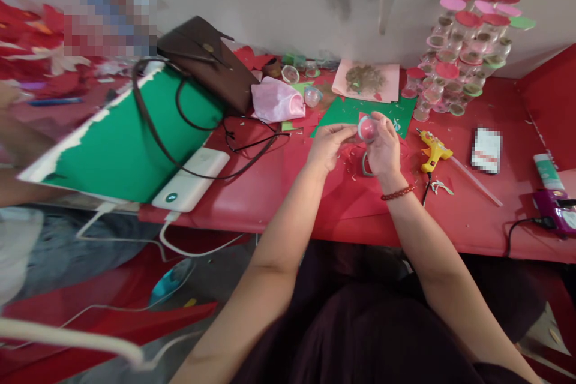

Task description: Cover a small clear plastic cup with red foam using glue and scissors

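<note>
My right hand [386, 147] is closed around a small clear plastic cup [368, 129] with a pinkish-red face and a pale rim. Its fingers curl behind the cup, and a beaded bracelet circles the wrist. From the other side, my left hand [324, 147] pinches at the cup's left edge with thumb and forefinger. Both hands are raised over red paper [333, 192] on the red table. Partly hidden by my right hand, a grey-green ring-shaped thing [365, 163] lies among thin paper scraps. Behind the hands is a green sheet [335, 113].
A yellow glue gun [434, 153], a clear stick [477, 181] and a phone-like item [486, 150] lie to the right. Stacked small cups [450, 72] stand behind. Leftward are a brown bag [211, 60], eyeglasses [252, 143], a white power bank [193, 180] and a green board [108, 138].
</note>
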Demonstrator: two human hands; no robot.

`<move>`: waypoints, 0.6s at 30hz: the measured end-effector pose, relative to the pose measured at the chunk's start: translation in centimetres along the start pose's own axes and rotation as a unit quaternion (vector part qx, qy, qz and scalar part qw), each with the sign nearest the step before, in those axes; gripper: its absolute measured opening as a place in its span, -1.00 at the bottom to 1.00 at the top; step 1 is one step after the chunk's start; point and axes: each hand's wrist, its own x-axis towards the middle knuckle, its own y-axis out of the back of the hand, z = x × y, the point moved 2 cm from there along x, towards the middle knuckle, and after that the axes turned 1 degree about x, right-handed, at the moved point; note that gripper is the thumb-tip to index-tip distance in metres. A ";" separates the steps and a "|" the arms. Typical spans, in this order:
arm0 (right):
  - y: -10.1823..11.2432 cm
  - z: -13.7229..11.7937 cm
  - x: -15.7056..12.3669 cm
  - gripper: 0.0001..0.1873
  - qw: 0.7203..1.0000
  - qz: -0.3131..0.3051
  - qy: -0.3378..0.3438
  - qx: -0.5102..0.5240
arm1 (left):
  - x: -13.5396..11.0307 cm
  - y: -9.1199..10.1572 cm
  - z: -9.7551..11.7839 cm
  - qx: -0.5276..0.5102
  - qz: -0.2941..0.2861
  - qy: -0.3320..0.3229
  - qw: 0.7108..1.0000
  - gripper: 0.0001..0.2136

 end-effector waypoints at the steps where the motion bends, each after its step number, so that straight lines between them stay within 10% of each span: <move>1: 0.1 0.0 0.1 -0.70 1.000 0.000 0.001 0.000 | -0.1 0.0 0.1 -0.003 -0.003 0.004 1.000 -0.77; 18: 0.2 0.5 0.1 -0.67 0.999 -0.015 0.009 0.029 | -0.1 -0.3 -0.1 -0.034 -0.014 -0.004 0.999 -0.78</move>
